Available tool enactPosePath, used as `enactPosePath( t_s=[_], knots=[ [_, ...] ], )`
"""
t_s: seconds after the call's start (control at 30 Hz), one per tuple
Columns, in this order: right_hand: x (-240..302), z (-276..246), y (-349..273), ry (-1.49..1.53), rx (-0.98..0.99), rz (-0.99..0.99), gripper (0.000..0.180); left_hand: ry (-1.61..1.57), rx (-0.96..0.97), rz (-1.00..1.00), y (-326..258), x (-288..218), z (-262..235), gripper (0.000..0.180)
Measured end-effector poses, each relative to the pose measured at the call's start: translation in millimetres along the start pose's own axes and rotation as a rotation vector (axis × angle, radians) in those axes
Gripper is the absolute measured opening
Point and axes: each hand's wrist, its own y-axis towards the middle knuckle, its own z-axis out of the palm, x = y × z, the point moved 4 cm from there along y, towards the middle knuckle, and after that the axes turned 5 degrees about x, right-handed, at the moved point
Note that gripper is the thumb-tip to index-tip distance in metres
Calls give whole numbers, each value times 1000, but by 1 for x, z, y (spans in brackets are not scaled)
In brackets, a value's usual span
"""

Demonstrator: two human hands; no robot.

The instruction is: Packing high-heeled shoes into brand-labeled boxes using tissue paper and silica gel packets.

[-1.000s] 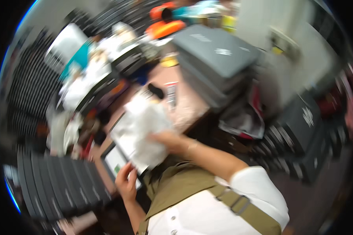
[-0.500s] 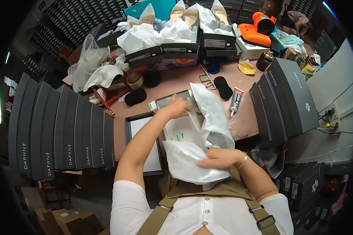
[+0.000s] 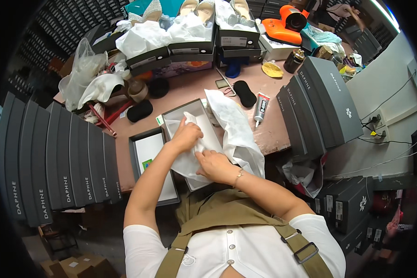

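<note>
An opened grey shoe box [image 3: 184, 110] stands on the table in front of me, with white tissue paper [image 3: 183, 162] inside it. My left hand [image 3: 186, 136] is closed on a bunched part of that paper, and a tip sticks out above the fingers. Close beside it, my right hand [image 3: 216, 167] has its fingers curled onto the paper. Another loose white sheet [image 3: 238, 132] drapes over the box's right side, partly covering something pale. Left of the box lies its white-lined lid [image 3: 149, 144], holding a small green packet [image 3: 147, 164], partly beside my left forearm.
Stacked grey shoe boxes stand at left [image 3: 55, 157] and right [image 3: 326, 106]. A glue tube [image 3: 261, 110], black oval pads [image 3: 244, 93] and a yellow sponge [image 3: 272, 70] lie beyond. Boxes of shoes [image 3: 190, 47] and an orange device [image 3: 282, 32] line the back.
My right hand has moved from the near tissue flap into the box beside my left hand. The paper is now folded down inside. The green packet now lies in the lid.
</note>
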Motion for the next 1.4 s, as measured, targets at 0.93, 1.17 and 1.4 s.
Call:
enactPosePath(
  t_s=[0.93, 1.17, 1.4],
  knots=[
    [-69, -151, -12, -441, -664, -170, 8, -1652, -616, -318, -32, -98, 0, 34],
    [56, -209, -56, 7, -678, -449, 41, -2718, -15, 294, -36, -181, -8, 53],
    [85, -142, -104, 69, -272, -467, 38, -2498, -378, 95, -59, -141, 54, 40]
  ],
)
